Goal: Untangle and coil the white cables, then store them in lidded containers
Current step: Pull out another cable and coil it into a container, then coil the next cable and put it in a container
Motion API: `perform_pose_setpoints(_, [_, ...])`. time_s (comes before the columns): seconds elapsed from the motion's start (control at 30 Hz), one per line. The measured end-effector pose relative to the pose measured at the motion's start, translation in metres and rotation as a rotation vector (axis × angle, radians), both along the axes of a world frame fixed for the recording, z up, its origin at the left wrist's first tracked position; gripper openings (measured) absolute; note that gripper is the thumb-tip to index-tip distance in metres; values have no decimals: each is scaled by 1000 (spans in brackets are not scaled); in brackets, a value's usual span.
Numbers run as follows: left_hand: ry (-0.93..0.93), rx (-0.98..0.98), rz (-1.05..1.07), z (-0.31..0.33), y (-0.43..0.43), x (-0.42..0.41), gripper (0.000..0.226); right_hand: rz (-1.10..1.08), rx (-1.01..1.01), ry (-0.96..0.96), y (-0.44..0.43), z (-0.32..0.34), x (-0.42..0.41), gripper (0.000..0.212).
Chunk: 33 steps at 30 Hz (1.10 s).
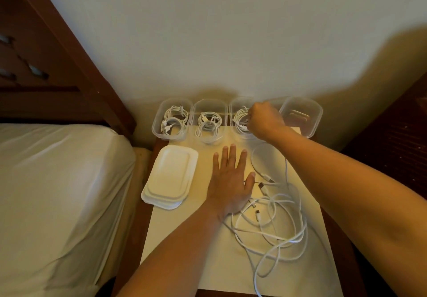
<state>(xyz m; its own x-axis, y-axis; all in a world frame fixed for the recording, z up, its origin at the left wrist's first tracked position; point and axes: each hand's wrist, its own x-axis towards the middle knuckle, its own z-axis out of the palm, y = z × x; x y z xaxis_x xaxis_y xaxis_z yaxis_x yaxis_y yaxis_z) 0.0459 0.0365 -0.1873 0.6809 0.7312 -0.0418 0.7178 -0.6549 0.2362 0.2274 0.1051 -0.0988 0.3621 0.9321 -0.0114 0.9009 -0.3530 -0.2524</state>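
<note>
Stowing a coiled cable (240, 117)
Right hand (265, 118) grips it; left hand (231, 181) flat, empty; loose cables (300, 236) seem light, floppy; hold near plugs (262, 185).

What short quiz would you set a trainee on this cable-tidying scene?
1. True or false: the left hand lies flat on the white sheet.
2. Fill in: the right hand grips a coiled cable in the ___ container from the left.
3. The stack of lids lies: A) left of the left hand; B) inside a container; C) on the bed.
Key: 1 true; 2 third; 3 A.
</note>
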Motion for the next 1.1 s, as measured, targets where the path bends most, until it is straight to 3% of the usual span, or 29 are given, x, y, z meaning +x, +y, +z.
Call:
perform_pose_setpoints(0.13, [-10,-1,3,1,1,0,70,33,11,-91,2,-4,1,28])
perform_pose_setpoints(0.33, [-6,19,6,2,0,0,70,80,-64,-77,0,-8,1,38])
perform_pose_setpoints(0.8, [-42,21,12,0,0,0,69,99,-21,-348,-7,4,-6,36])
perform_pose_setpoints(0.93, [-41,9,14,0,-1,0,68,-96,86,-92,-52,28,-15,23])
perform_pose_setpoints(1.1, [-81,-26,21,4,-1,0,66,-340,-229,37,-136,19,-18,32])
